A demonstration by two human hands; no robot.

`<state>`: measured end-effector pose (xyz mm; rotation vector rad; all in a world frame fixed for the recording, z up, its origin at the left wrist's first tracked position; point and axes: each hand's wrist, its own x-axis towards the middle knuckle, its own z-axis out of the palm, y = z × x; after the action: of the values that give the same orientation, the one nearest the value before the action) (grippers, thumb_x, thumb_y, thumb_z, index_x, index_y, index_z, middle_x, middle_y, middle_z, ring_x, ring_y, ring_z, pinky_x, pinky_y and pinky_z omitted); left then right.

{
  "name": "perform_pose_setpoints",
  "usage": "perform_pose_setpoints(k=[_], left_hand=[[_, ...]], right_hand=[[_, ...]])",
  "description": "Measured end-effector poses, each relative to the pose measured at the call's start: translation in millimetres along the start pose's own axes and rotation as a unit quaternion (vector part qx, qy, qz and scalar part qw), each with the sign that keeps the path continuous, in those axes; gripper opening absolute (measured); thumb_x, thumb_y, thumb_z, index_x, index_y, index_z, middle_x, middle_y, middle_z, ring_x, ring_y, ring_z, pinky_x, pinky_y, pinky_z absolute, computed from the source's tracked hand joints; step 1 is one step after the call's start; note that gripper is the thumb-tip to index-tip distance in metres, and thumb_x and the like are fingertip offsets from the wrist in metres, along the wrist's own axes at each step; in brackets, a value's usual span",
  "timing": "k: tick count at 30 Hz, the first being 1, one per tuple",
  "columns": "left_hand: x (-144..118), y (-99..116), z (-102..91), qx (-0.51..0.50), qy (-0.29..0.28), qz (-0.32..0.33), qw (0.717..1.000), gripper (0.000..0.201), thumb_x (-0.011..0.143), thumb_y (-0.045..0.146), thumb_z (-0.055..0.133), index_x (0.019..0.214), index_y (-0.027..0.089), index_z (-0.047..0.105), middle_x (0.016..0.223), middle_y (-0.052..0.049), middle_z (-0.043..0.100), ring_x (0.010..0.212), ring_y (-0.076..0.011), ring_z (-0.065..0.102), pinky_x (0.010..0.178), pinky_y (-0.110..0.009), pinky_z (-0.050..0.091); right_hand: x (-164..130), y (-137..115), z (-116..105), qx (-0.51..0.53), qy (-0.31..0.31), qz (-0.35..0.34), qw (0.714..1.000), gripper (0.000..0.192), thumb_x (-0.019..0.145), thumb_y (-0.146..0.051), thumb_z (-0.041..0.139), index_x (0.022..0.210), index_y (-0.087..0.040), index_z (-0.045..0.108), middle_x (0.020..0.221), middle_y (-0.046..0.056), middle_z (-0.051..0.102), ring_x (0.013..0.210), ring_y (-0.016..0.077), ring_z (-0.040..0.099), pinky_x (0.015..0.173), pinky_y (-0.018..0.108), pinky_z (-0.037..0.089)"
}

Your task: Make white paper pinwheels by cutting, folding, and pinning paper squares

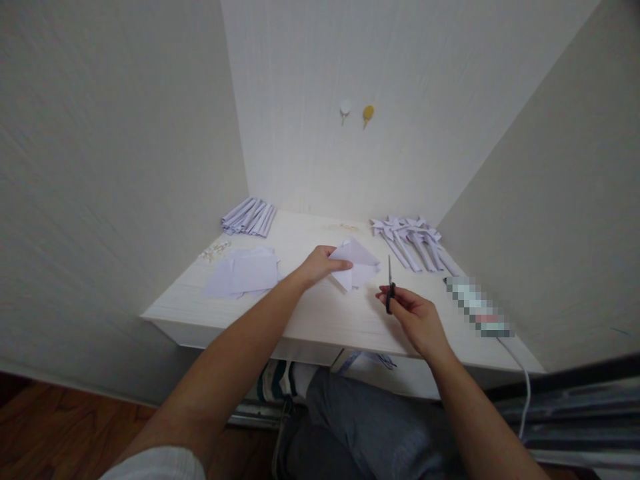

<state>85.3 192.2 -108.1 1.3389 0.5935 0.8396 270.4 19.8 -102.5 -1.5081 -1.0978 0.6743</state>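
Note:
My left hand (323, 265) pinches a folded sheet of white paper (356, 257) by its left side, thumb on top, above the middle of the white desk (310, 320). Slits or fold lines run toward the sheet's centre, though they are faint. To the right, my right hand (413, 313) grips small scissors (390, 297) by their black handles. Their blades point away from me and stand a little apart from the paper. A stack of loose white paper sheets (247, 272) lies left of my left hand.
Rolled paper sticks (249, 217) are piled at the back left, with small pale bits (215, 250) nearby. Paper pinwheels (410, 237) on sticks lie at the back right. A blurred-out phone-like device (477, 307) with a white cable (525, 393) rests at the right edge. Walls enclose the desk.

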Motion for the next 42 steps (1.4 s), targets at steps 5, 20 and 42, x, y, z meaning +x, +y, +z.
perform_pose_setpoints(k=[5,20,42], left_hand=[[4,-3,-2.5,0.031,-0.007,-0.006,0.999,0.016,0.071,0.021,0.083,0.069,0.013,0.070,0.061,0.002,0.065,0.052,-0.0105,0.055,0.054,-0.023,0.039],[2,-1,-3.0,0.044,-0.030,-0.011,0.999,0.027,0.055,0.023,0.087,0.076,0.011,0.076,0.070,-0.004,0.072,0.060,-0.0142,0.061,0.061,-0.025,0.042],[-4,1,6.9,-0.025,-0.125,-0.061,0.990,0.042,0.052,0.026,0.094,0.087,0.011,0.077,0.084,-0.008,0.079,0.069,-0.0165,0.070,0.069,-0.028,0.053]], right_hand=[[2,3,1,0.018,-0.006,0.001,1.000,0.040,0.067,-0.051,0.086,0.090,-0.019,0.075,0.090,0.010,0.082,0.074,0.0215,0.073,0.073,0.035,0.058],[2,-2,-5,0.027,0.087,0.000,0.996,0.038,0.064,-0.046,0.089,0.088,-0.018,0.080,0.081,0.007,0.080,0.072,0.0224,0.071,0.074,0.037,0.057],[11,14,23,0.145,0.099,0.053,0.983,0.033,0.053,-0.036,0.091,0.075,-0.019,0.074,0.064,0.001,0.073,0.062,0.0169,0.065,0.064,0.030,0.052]])
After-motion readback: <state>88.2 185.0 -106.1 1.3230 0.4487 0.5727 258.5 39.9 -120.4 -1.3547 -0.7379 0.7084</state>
